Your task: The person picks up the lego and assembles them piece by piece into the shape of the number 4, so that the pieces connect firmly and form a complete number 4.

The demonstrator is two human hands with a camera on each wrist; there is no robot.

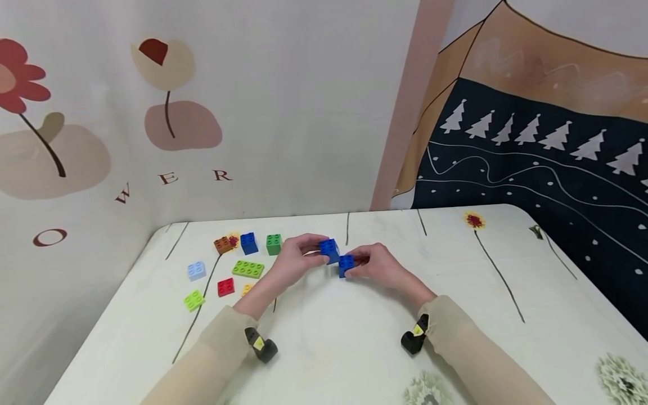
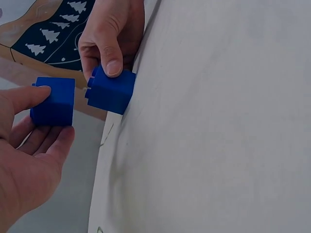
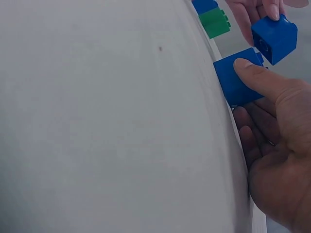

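The left hand (image 1: 293, 261) pinches a smooth blue plastic block with round bumps (image 1: 329, 251). The right hand (image 1: 379, 267) pinches a second smooth blue plastic block with round bumps (image 1: 346, 267). Both look like little cubes with flat sides, about as tall as they are wide. Each sits at the ends of the fingers, with the thumb on one side and other fingers behind.

The two blocks are just beside each other but apart. The left one is higher, up off the white tabletop with printed flowers (image 1: 329, 337). It tips a bit, bumps on top, and its hollow bottom shows in the right wrist view. The right one's bumps point up too; I cannot tell if it touches the tabletop.

Near the left hand are a green square plastic block (image 1: 274, 244) and a long lime green plastic block (image 1: 248, 269), its long side running left to right.
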